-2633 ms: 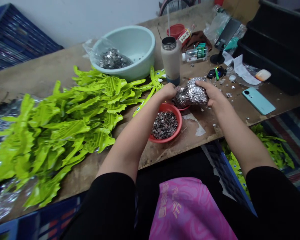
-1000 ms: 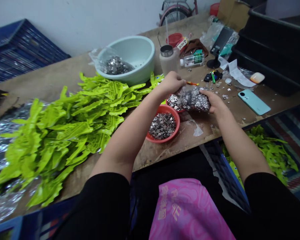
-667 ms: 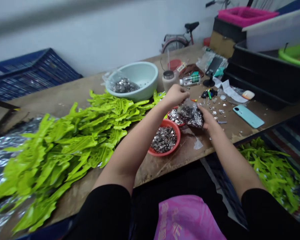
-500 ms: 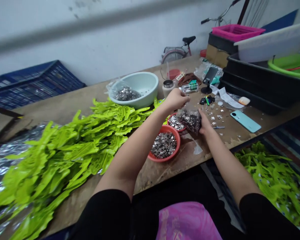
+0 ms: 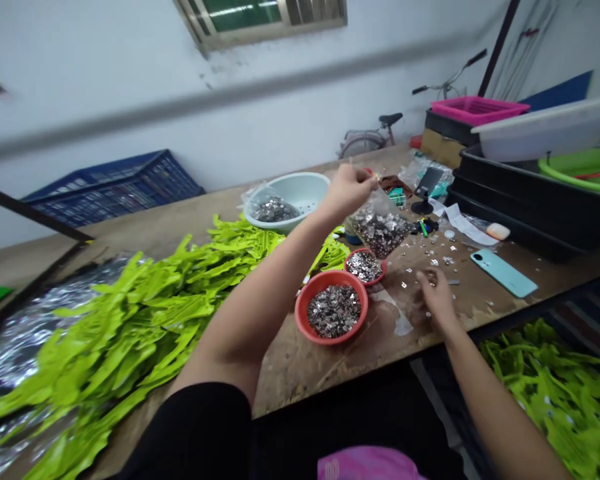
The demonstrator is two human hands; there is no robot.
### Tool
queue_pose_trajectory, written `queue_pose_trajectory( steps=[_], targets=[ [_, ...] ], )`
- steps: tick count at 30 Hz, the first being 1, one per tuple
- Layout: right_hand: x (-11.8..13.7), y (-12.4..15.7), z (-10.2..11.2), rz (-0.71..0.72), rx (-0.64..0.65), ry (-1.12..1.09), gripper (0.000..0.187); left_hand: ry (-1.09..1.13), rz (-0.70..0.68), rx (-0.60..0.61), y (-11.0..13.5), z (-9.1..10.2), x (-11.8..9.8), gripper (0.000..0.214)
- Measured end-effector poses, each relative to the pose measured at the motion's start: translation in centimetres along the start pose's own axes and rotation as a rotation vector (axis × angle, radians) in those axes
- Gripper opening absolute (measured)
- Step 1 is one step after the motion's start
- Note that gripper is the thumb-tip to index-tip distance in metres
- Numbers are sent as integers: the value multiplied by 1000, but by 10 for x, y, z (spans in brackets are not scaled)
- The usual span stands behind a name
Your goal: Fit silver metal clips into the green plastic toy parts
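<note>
Silver metal pieces fill a clear plastic bag (image 5: 380, 230), held up over the desk (image 5: 300, 380). Left hand (image 5: 349, 190) is closed on the top of the bag, pinching it. Bag hangs tilted just above a small red bowl (image 5: 364, 267); contact unclear. Right hand (image 5: 437, 297) is apart from the bag, low over the desk, fingers half curled and slightly blurred. Cannot tell if it holds anything. Loose silver pieces (image 5: 430, 263) lie scattered around it on the bare wood.

Small bowl holds the same silver pieces. Larger red bowl (image 5: 333, 312) sits just beside it, nearer the person, also full of them. Behind, a pale green perforated basin (image 5: 310, 190) holds a second plastic bag of silver pieces (image 5: 275, 210).

Left of the bowls, lime-green plastic parts (image 5: 155, 293) lie heaped on silver foil (image 5: 10, 380). More lime-green parts (image 5: 550, 400) sit below the desk edge at right. Teal phone (image 5: 503, 272) lies on the desk to the right, in front of stacked black trays (image 5: 510, 213). Blue crate (image 5: 115, 180) leans by the wall at back left. Bicycle (image 5: 367, 141) stands beyond the desk.
</note>
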State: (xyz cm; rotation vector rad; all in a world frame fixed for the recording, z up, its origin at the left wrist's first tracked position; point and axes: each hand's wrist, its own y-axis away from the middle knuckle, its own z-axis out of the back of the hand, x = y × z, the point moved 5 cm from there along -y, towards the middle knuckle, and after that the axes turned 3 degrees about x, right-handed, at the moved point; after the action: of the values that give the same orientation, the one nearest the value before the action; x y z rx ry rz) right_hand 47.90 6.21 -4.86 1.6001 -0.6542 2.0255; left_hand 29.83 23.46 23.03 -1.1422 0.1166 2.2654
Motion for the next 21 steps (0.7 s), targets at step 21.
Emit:
queue_pose_trajectory(
  steps=[21],
  targets=[
    [-13,61,11,32,182,568,39,-795,339,-299,-89,157,129,35]
  ],
)
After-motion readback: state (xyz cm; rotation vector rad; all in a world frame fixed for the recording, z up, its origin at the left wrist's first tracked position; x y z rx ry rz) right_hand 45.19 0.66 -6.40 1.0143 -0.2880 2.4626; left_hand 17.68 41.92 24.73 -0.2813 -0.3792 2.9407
